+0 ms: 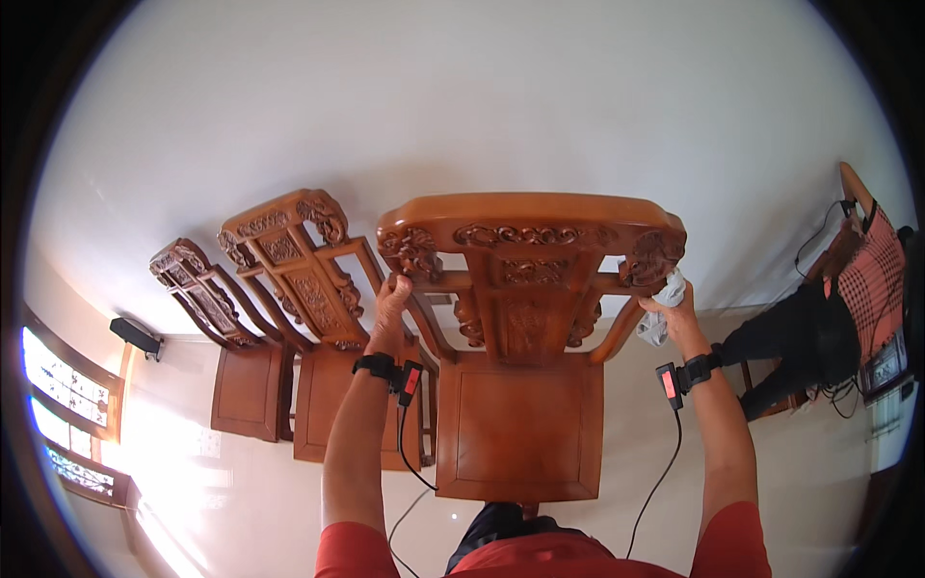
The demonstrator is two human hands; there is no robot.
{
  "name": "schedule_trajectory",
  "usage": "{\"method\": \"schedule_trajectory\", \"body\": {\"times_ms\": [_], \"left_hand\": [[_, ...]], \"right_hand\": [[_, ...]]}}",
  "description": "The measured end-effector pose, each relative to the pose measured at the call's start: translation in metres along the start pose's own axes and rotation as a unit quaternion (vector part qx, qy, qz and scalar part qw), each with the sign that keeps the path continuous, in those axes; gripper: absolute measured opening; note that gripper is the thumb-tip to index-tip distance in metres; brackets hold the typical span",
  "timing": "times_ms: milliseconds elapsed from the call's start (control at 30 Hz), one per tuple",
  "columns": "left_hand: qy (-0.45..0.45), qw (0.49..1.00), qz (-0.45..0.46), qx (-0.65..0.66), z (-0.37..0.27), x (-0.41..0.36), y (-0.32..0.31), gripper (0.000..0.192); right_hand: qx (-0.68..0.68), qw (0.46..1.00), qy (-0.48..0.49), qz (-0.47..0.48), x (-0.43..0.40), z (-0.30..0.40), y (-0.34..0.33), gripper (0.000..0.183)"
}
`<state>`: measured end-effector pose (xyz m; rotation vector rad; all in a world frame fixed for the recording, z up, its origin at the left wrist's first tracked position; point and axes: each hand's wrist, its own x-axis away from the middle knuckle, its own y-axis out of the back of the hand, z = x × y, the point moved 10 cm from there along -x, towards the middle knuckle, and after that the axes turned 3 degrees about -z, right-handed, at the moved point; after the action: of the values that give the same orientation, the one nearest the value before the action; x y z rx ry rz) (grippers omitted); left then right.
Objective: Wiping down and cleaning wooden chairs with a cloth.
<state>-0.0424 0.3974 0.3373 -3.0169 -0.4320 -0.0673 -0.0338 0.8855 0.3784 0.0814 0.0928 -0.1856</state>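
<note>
Right in front of me is a carved wooden chair [519,426], its seat towards me and its scrolled backrest rising beyond it. My left hand [392,307] grips the left side of the backrest, just below the carved corner. On the opposite side, my right hand [678,314] is closed around a crumpled white cloth [654,329] against the right post of the backrest. Part of the cloth sticks up above the fingers and part hangs below them. Each wrist wears a black strap with a small device and a cable.
Two similar carved chairs, a nearer one [318,390] and a farther one [246,390], stand to the left along the white wall [462,94]. A black speaker [136,337] is farther left, near bright windows [69,376]. At right, another person [816,318] stands beside other furniture.
</note>
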Motion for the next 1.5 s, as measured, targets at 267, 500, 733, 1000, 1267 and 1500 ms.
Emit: {"method": "schedule_trajectory", "body": {"times_ms": [267,500,733,1000,1267,1500], "left_hand": [[0.019,0.999,0.009,0.035,0.022,-0.056,-0.011,0.067],[0.041,0.999,-0.019,0.009,0.035,-0.073,0.002,0.081],[0.071,0.997,-0.043,-0.007,0.029,-0.079,0.015,0.083],[0.097,0.99,-0.105,-0.001,0.055,-0.098,0.029,0.057],[0.09,0.994,-0.058,0.009,0.063,-0.109,0.03,0.072],[0.174,0.973,-0.093,-0.121,0.058,-0.098,0.024,0.114]], "right_hand": [[-0.035,0.999,-0.012,0.02,-0.062,-0.042,-0.025,0.052],[-0.022,0.999,-0.003,0.024,-0.089,-0.047,-0.046,0.05],[0.001,0.999,-0.022,0.043,-0.124,-0.049,-0.064,0.046],[0.065,0.996,0.051,0.034,-0.135,-0.057,-0.065,0.044],[0.088,0.991,0.101,-0.007,-0.15,-0.081,-0.045,0.046],[0.371,0.927,-0.054,-0.022,-0.096,-0.164,-0.048,0.07]]}}
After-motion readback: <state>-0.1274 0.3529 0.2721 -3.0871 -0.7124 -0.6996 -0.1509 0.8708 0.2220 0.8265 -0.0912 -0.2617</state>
